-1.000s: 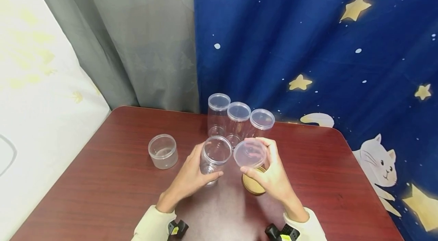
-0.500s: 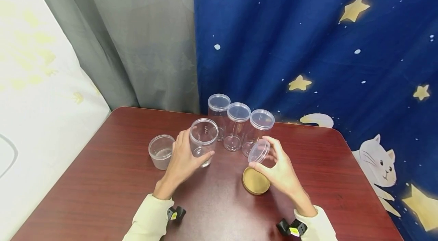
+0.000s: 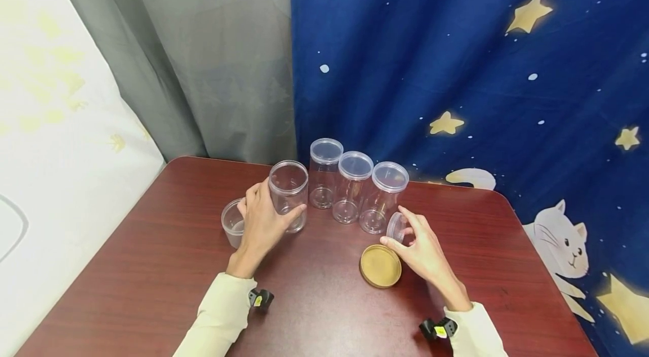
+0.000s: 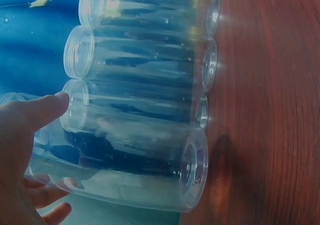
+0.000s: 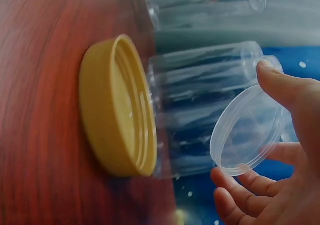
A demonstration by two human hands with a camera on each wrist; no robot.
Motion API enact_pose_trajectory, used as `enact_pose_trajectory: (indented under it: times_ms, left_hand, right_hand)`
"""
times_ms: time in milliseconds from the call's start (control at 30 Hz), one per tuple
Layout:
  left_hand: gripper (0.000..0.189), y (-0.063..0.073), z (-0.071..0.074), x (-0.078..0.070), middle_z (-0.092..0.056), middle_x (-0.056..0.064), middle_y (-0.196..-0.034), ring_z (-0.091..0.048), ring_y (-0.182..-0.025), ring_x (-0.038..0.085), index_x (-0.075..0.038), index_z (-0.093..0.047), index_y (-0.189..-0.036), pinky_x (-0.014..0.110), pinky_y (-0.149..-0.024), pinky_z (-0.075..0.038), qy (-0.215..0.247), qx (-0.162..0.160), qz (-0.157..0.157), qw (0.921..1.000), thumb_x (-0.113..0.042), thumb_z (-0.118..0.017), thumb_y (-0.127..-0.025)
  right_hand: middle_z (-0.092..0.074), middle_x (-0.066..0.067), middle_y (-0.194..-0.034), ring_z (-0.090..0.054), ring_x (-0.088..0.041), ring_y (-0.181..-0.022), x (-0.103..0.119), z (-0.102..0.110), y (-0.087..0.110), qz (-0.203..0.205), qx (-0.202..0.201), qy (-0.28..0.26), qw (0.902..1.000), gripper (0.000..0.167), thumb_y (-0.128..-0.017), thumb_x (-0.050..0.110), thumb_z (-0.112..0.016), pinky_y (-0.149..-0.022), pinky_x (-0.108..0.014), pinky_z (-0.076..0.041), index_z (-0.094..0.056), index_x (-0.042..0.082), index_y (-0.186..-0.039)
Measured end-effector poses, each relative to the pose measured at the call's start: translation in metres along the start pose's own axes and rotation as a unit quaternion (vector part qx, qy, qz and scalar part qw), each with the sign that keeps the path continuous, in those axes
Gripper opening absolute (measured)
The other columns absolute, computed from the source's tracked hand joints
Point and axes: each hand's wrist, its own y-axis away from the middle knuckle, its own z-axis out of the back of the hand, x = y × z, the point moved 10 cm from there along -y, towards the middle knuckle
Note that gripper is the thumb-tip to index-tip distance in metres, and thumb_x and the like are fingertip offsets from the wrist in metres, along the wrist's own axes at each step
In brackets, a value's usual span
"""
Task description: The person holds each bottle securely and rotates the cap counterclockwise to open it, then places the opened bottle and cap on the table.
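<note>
My left hand (image 3: 261,222) grips a tall clear plastic jar (image 4: 130,170) around its side, thumb on one side and fingers on the other. The jar stands upright and lidless, its base close over the table, left of the lidded jars. Between the thumb and fingers of my right hand (image 3: 425,250) is a clear plastic lid (image 5: 250,130), tilted on edge. Below and left of that hand, a yellow lid (image 3: 380,267) lies with its hollow side up on the table.
Three clear jars with lids, a left one (image 3: 325,177), a middle one (image 3: 352,191) and a right one (image 3: 382,199), form a slanting row at the back. A short clear tub (image 3: 232,224) stands partly behind my left hand. The reddish-brown table (image 3: 324,300) meets curtains behind.
My left hand has carried the open jar left and back, away from the lid. My right hand has moved right and lower, turning the clear lid on edge and uncovering the yellow lid.
</note>
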Motion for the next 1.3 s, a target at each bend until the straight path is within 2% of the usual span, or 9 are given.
enact_pose_trajectory:
  times_ms: [133,400,567,733,867,1100,1200,1300]
  left_hand:
    - [0.089,-0.001,-0.001,0.005,-0.060,0.019,-0.121,-0.042,-0.122,0.035,-0.005,-0.046,-0.138,0.057,-0.097,-0.023,-0.007,-0.002,0.006,1.0000,-0.042,-0.088,-0.069]
    - [0.086,-0.001,-0.005,0.013,-0.059,0.019,-0.122,-0.040,-0.125,0.035,-0.005,-0.048,-0.136,0.058,-0.097,-0.020,-0.012,-0.001,0.018,0.9998,-0.042,-0.088,-0.070]
    - [0.085,-0.002,-0.006,0.019,-0.059,0.018,-0.122,-0.037,-0.128,0.035,-0.003,-0.049,-0.134,0.060,-0.099,-0.018,-0.022,-0.001,0.032,0.9992,-0.042,-0.088,-0.070]
    - [0.085,-0.001,-0.006,0.023,-0.059,0.017,-0.124,-0.037,-0.129,0.035,-0.006,-0.048,-0.136,0.060,-0.099,-0.018,-0.023,0.000,0.038,0.9990,-0.045,-0.086,-0.071]
    - [0.089,-0.001,-0.006,0.027,-0.058,0.018,-0.127,-0.036,-0.129,0.036,-0.006,-0.045,-0.139,0.060,-0.100,-0.018,-0.028,0.005,0.041,0.9988,-0.047,-0.086,-0.072]
    - [0.093,0.000,-0.009,0.032,-0.055,0.018,-0.129,-0.035,-0.131,0.035,-0.006,-0.042,-0.142,0.059,-0.100,-0.019,-0.031,0.015,0.055,0.9979,-0.048,-0.085,-0.072]
    - [0.097,0.000,-0.007,0.030,-0.052,0.020,-0.130,-0.035,-0.131,0.035,-0.004,-0.039,-0.143,0.060,-0.100,-0.019,-0.032,0.007,0.055,0.9980,-0.047,-0.087,-0.070]
    - [0.106,0.001,-0.002,0.024,-0.045,0.021,-0.136,-0.032,-0.132,0.037,-0.002,-0.034,-0.145,0.061,-0.100,-0.021,-0.034,-0.025,0.045,0.9981,-0.046,-0.090,-0.066]
  right_hand:
    - [-0.056,-0.013,-0.119,-0.063,-0.021,-0.091,-0.015,-0.004,-0.002,-0.019,0.008,0.030,0.9993,0.086,-0.078,0.042,-0.083,-0.075,-0.037,-0.048,-0.045,0.007,-0.146]
    - [-0.056,-0.014,-0.121,-0.059,-0.023,-0.096,-0.042,-0.009,-0.003,-0.085,0.029,0.075,0.9931,0.085,-0.078,0.054,-0.078,-0.078,-0.040,-0.047,-0.048,0.006,-0.141]
    - [-0.055,-0.017,-0.123,-0.060,-0.027,-0.098,-0.051,-0.012,0.000,-0.097,0.045,0.091,0.9901,0.086,-0.080,0.060,-0.073,-0.080,-0.045,-0.049,-0.048,0.005,-0.141]
    - [-0.054,-0.020,-0.125,-0.060,-0.033,-0.102,-0.063,-0.015,0.003,-0.113,0.057,0.108,0.9860,0.088,-0.081,0.063,-0.070,-0.087,-0.053,-0.049,-0.047,0.003,-0.141]
    - [-0.053,-0.022,-0.127,-0.059,-0.036,-0.106,-0.071,-0.018,0.004,-0.120,0.065,0.115,0.9839,0.089,-0.081,0.066,-0.068,-0.089,-0.056,-0.048,-0.047,0.004,-0.141]
    - [-0.053,-0.022,-0.127,-0.058,-0.035,-0.105,-0.075,-0.020,0.003,-0.121,0.073,0.123,0.9823,0.089,-0.080,0.070,-0.065,-0.087,-0.056,-0.049,-0.049,0.007,-0.141]
    - [-0.052,-0.023,-0.127,-0.057,-0.037,-0.107,-0.075,-0.022,0.002,-0.125,0.077,0.128,0.9807,0.090,-0.080,0.071,-0.065,-0.087,-0.058,-0.048,-0.049,0.008,-0.142]
    - [-0.052,-0.024,-0.127,-0.055,-0.038,-0.109,-0.075,-0.023,0.002,-0.130,0.084,0.139,0.9782,0.091,-0.080,0.071,-0.065,-0.086,-0.059,-0.048,-0.049,0.007,-0.142]
